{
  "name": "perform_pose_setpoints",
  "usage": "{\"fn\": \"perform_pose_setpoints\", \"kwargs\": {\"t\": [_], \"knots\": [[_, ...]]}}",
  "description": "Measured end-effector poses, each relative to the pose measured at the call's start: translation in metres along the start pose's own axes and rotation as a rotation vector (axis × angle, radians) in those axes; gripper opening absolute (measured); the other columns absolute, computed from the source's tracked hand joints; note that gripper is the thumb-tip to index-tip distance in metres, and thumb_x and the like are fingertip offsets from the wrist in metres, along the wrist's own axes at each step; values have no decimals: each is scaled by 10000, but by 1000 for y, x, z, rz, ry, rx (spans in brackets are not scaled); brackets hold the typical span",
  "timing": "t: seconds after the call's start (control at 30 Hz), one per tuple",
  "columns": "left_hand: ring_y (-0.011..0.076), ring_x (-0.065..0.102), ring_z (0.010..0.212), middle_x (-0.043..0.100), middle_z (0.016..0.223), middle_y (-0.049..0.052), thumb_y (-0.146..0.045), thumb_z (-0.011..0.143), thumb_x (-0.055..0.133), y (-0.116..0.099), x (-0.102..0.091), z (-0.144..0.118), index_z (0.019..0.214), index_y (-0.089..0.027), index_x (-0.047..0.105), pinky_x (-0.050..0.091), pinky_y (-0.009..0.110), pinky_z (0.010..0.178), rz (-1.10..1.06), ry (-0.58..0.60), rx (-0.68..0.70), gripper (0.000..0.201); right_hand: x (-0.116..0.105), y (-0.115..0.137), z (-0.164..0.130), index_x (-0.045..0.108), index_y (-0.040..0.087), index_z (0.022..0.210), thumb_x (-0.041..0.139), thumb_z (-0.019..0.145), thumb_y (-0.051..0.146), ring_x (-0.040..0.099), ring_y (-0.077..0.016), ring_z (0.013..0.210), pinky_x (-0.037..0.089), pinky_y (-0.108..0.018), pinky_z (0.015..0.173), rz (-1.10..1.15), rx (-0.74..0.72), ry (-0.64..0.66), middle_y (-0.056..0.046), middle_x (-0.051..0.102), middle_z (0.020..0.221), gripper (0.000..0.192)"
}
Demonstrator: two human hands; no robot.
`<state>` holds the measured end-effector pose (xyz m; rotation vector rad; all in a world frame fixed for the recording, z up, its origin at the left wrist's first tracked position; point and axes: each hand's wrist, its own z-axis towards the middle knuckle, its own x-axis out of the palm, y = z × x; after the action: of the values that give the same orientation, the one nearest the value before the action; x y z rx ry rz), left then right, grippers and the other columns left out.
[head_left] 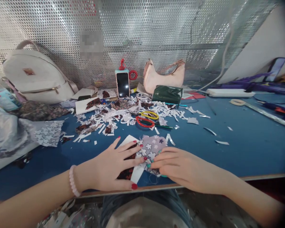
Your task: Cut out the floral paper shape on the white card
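My left hand (106,164) lies flat with its fingers spread across a white card (137,174) and a piece of dark brown patterned fabric (126,174). Its fingertips reach the left side of a lilac flowered fabric piece (154,144), which overlaps the card's right side. At that fabric's lower right edge, my right hand (180,164) has its fingers bent close together on the cloth, the thumb tucked below them. Part of the fabric edge is hidden under these fingers. Loose threads hang from the cloth near the table's front edge.
Behind the hands lie scissors with yellow handles (150,114), scissors with red handles (144,122) and many scraps (104,117). A phone (123,84) stands at the back between a white backpack (38,74) and a pink handbag (163,77). Flowered cloth (48,131) lies left on the blue table (239,142).
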<state>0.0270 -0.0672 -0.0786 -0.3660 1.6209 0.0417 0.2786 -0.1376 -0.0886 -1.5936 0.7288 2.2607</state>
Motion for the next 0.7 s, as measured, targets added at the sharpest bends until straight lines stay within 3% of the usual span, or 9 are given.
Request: {"fn": "perform_pose_setpoints", "kwargs": {"t": [0.1,0.23,0.3,0.37,0.43,0.6,0.7], "knots": [[295,192,1336,273,1438,98,-513,857,386,-3,-2,0,1378,-194,279,-41,585,1045,-2,-2,42,620,0,-7,-2,569,183,984,424,873,176,545,-167,1021,388,-345,932,15,134,-72,-66,627,1074,182],[247,226,1332,248,1438,132,-475,875,373,-6,-4,0,1383,-113,255,14,476,1094,-11,35,57,635,3,-28,-1,475,165,1149,460,840,265,513,-226,1070,430,-392,861,-49,583,-248,-124,565,1149,325],[242,213,1336,230,1443,129,-478,878,363,-6,-5,0,1386,-112,247,23,461,1098,-9,46,57,637,3,-38,3,533,167,1023,501,801,271,554,-232,964,443,-389,812,-24,694,-230,-108,602,1028,248],[238,204,1340,220,1447,119,-480,883,350,-6,-5,0,1389,-124,241,21,460,1099,-14,55,68,628,1,-42,8,551,183,815,507,769,237,572,-214,833,450,-357,738,26,727,-181,-70,613,858,84],[243,199,1341,211,1451,113,-484,881,354,-5,-5,0,1391,-137,240,37,471,1097,-21,63,75,627,-2,-43,12,502,196,722,472,761,213,569,-191,748,444,-325,675,98,753,-199,-41,591,767,53],[264,189,1341,199,1456,118,-497,862,384,-4,-5,1,1385,-147,261,125,491,1083,-15,66,61,641,-5,-43,11,381,214,786,359,800,241,567,-156,642,441,-291,622,415,830,-324,0,557,693,38],[274,202,1336,216,1451,124,-490,863,387,-4,-6,1,1380,-145,275,137,499,1080,-19,66,63,632,-6,-43,9,425,204,809,390,795,299,555,-169,718,431,-299,652,382,818,-308,-28,559,789,102]]}}
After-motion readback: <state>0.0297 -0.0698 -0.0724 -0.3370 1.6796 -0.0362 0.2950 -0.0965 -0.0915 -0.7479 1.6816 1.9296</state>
